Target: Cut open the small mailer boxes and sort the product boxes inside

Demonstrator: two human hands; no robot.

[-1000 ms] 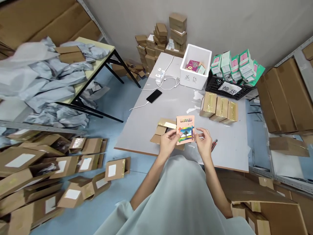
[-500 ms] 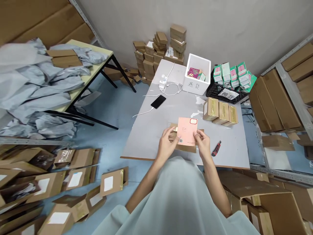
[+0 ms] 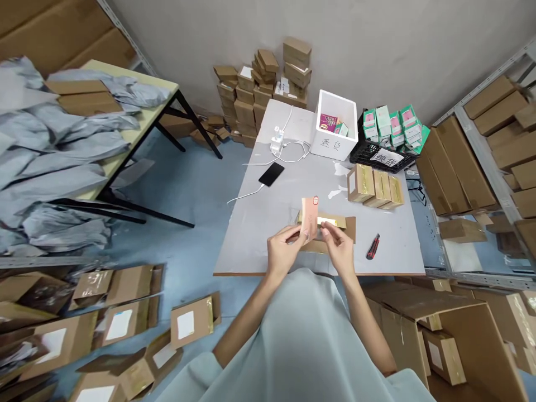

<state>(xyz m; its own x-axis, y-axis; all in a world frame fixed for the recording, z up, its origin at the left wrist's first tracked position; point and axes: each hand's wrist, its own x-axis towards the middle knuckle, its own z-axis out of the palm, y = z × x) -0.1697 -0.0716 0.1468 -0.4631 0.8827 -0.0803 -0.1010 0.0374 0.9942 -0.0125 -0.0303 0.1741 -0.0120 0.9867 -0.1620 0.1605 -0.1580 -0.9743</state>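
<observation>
My left hand [image 3: 283, 252] pinches the lower edge of a thin pink booklet [image 3: 310, 215], which stands nearly edge-on to me above the near part of the grey table [image 3: 259, 223]. My right hand [image 3: 341, 251] hovers just right of the booklet with its fingers curled; I cannot make out whether they touch it. Under both hands lies an opened flat cardboard box [image 3: 333, 231] with gold tape. A red utility knife [image 3: 372, 247] rests on the table to the right of my right hand.
Three gold-taped boxes [image 3: 374, 187] stand mid-table, with a phone [image 3: 271, 174] on a cable, a white foam bin [image 3: 335, 125] and a black crate [image 3: 387, 153] of green packs behind. Cardboard boxes [image 3: 125, 312] litter the floor left; an open carton [image 3: 452, 340] sits right.
The booklet was turned from its colourful front to its plain back, then to nearly edge-on. My right hand has come off its right edge. The view shifted slightly.
</observation>
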